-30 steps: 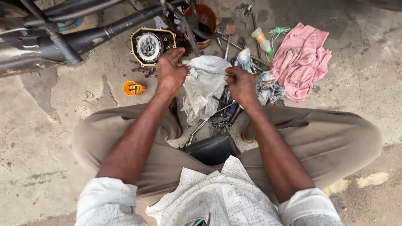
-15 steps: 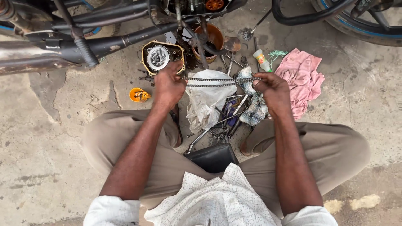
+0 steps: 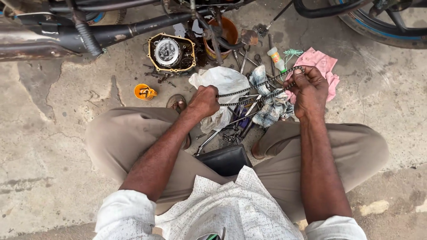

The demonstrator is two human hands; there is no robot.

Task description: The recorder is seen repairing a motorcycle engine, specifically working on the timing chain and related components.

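Head view: a drive chain (image 3: 260, 90) pulled taut between both hands.
Left hand (image 3: 203, 102) fisted on one end, right hand (image 3: 310, 91) pinching the other; they have spread further apart, drawing it straight above white cloth (image 3: 221, 82) and scattered tools (image 3: 235, 126) on the floor (image 3: 53, 146).

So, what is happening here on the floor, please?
A person sits on the concrete floor beside a motorcycle and holds a metal drive chain stretched as a doubled length between both hands. The left hand grips one end, and the right hand grips the other, held a little higher. Below the chain lie a white plastic bag, a checked rag and loose tools. An opened engine cover, an orange cup and a pink cloth lie nearby.
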